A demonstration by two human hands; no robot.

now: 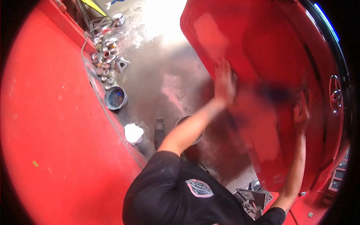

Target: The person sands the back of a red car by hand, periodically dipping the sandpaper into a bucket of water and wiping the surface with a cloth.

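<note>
A large red car panel [262,150] with lighter patches and a chrome emblem [335,94] fills the right side. My left hand [225,84] is on the panel near its left edge, blurred by motion. A dark edge shows beside its fingers, but whether it holds something cannot be made out. Farther right, toward the emblem, my right hand [301,114] rests against the red surface with its fingers stretched out, and nothing shows in it.
At the left is a broad red surface [56,112]. Along it on the floor stand several small cans [106,72], a dark bucket [116,98] and a white bundle [133,134]. Another round container [200,137] sits behind my left forearm. Grey items [253,197] lie below the panel.
</note>
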